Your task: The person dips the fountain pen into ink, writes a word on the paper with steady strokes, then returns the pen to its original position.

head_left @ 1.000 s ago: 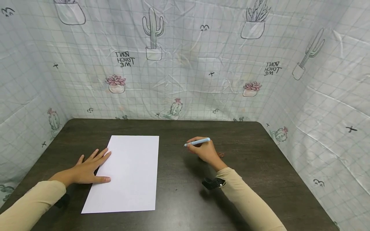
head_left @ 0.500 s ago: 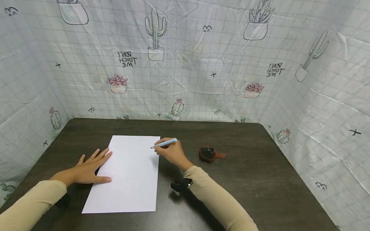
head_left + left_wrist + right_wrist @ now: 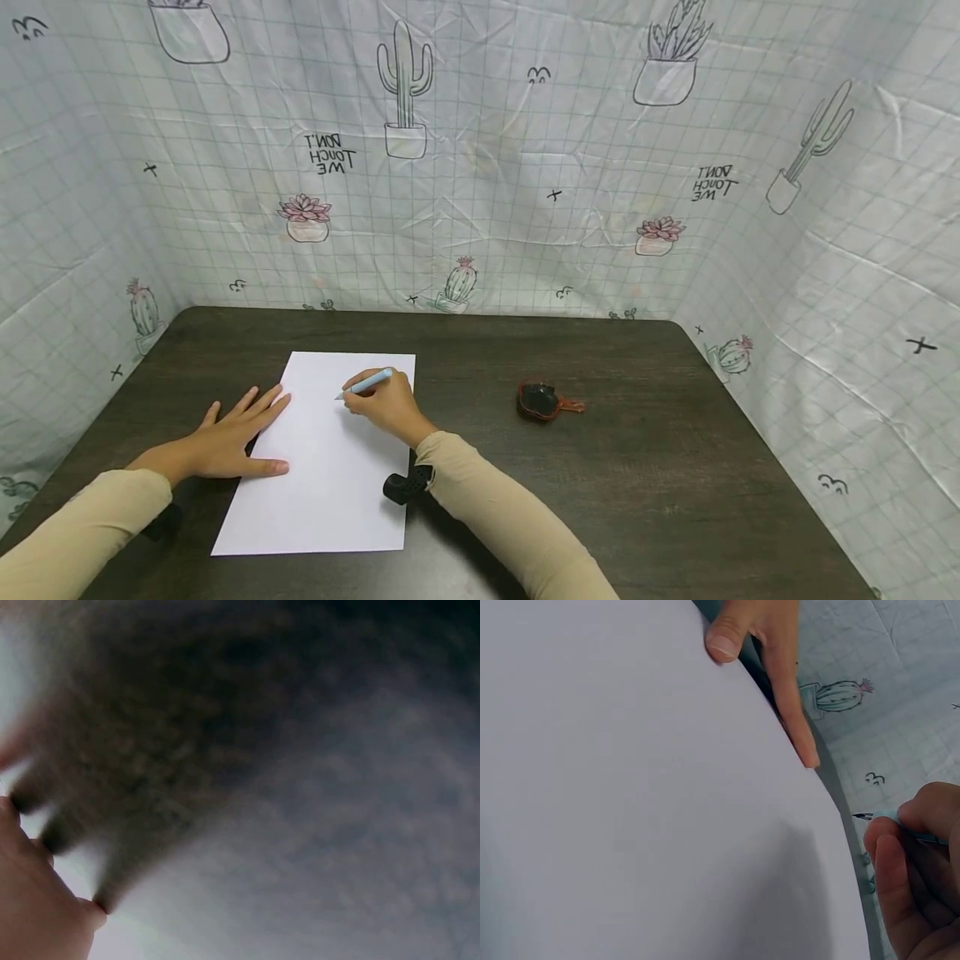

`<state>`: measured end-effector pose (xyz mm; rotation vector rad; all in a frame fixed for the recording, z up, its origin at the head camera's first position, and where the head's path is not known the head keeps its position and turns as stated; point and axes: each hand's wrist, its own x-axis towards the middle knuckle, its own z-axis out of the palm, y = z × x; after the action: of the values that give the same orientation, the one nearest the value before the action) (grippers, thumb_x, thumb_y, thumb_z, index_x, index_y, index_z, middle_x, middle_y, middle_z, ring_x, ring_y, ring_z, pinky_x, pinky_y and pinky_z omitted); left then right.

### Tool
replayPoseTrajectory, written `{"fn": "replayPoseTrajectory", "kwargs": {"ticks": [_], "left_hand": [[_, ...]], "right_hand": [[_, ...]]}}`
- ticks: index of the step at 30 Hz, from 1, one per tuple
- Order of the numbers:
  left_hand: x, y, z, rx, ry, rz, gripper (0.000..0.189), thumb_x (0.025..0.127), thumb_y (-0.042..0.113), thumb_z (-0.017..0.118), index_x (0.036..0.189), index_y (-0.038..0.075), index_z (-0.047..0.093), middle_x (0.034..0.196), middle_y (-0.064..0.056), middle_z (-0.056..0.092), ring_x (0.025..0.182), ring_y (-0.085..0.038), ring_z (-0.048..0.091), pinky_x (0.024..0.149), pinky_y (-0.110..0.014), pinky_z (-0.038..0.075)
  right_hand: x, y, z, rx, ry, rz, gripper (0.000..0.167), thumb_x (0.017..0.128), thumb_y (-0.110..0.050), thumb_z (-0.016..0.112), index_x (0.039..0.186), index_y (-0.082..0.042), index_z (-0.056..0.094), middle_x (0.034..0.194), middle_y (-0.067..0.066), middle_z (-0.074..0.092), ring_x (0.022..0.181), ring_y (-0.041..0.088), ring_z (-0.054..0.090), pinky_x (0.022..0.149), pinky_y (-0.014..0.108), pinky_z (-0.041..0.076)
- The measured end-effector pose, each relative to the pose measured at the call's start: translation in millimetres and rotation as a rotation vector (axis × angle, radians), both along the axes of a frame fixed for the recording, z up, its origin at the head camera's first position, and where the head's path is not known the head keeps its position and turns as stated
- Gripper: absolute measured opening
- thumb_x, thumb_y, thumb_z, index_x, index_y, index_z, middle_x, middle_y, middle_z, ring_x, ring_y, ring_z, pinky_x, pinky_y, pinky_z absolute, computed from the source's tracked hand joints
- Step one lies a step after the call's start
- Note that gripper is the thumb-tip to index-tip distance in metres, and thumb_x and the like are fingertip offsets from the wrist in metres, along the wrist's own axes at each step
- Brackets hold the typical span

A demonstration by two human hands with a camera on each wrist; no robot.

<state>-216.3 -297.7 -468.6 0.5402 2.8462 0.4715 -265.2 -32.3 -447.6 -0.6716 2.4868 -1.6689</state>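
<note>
A blank white sheet of paper (image 3: 322, 500) lies on the left half of the dark table. My left hand (image 3: 217, 442) rests flat with spread fingers over the sheet's left edge. In the right wrist view its thumb and a finger lie along that edge. My right hand (image 3: 386, 408) is over the upper right part of the sheet and pinches a light-blue fountain pen (image 3: 371, 381). The pen's dark pointed nib (image 3: 862, 816) faces left in the right wrist view. A shadow falls on the paper below the hand, and the nib appears to be above the sheet.
A small reddish-brown dish (image 3: 551, 416) with a handle and something black in it sits right of the paper on the table (image 3: 675, 467). A white grid curtain (image 3: 480, 208) with cactus drawings surrounds the back and sides. The left wrist view is mostly blurred.
My right hand has moved left with the pen, from beside the dish to over the paper, uncovering the dish. The left hand has stayed on the sheet's edge.
</note>
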Motion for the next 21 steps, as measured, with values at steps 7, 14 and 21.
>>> {"fn": "replayPoseTrajectory", "kwargs": {"ticks": [7, 14, 21], "left_hand": [[0.1, 0.3, 0.6, 0.004, -0.005, 0.002, 0.107, 0.074, 0.068, 0.066, 0.154, 0.014, 0.018, 0.16, -0.017, 0.01, 0.141, -0.052, 0.004, 0.095, -0.08, -0.006], [0.9, 0.6, 0.4, 0.007, -0.007, 0.004, 0.107, 0.074, 0.068, 0.066, 0.154, 0.014, 0.019, 0.16, -0.017, 0.01, 0.141, -0.052, 0.005, 0.095, -0.08, -0.006], [1.8, 0.4, 2.2, 0.019, -0.004, -0.002, 0.105, 0.075, 0.066, 0.066, 0.154, 0.015, 0.018, 0.16, -0.016, 0.01, 0.141, -0.052, 0.005, 0.096, -0.08, -0.006]], "right_hand": [[-0.4, -15, -6.3, 0.065, -0.012, -0.032, 0.007, 0.085, -0.01, 0.071, 0.09, -0.009, 0.076, 0.069, -0.002, 0.071, 0.055, -0.003, 0.062, 0.05, 0.016, 0.048], [1.1, -20, -7.5, 0.096, 0.002, -0.038, 0.008, 0.084, -0.007, 0.07, 0.089, -0.009, 0.076, 0.066, -0.002, 0.071, 0.052, -0.005, 0.06, 0.048, 0.016, 0.047], [0.1, -23, -10.1, 0.141, 0.025, -0.038, 0.008, 0.083, -0.009, 0.07, 0.087, -0.011, 0.076, 0.066, -0.004, 0.071, 0.051, -0.006, 0.059, 0.05, 0.015, 0.047]]}}
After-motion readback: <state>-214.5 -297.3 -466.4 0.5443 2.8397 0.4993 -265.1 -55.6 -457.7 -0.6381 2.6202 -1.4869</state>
